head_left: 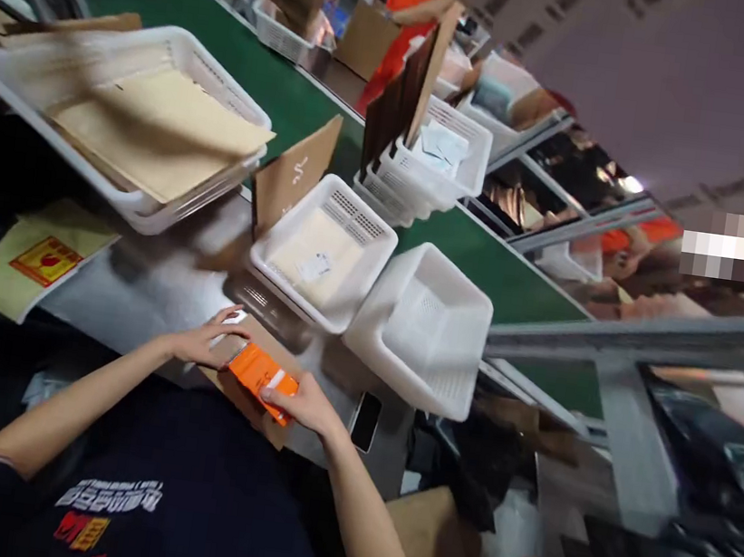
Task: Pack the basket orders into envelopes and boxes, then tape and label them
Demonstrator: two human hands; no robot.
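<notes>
An orange box (258,375) lies on a brown cardboard sheet (270,429) on the metal worktable. My right hand (304,404) grips the box's near end with curled fingers. My left hand (205,341) rests at the box's far end, fingers curled around the cardboard edge beside a small white piece (234,318). A black phone (365,421) lies just right of my right hand.
White plastic baskets stand around: a large basket (1,74) with tan envelopes at left, a middle basket (378,234) with a white packet, an empty basket (477,311) at right. A green conveyor (286,98) runs behind. A yellow envelope (38,257) lies at left. Another person in orange works far back.
</notes>
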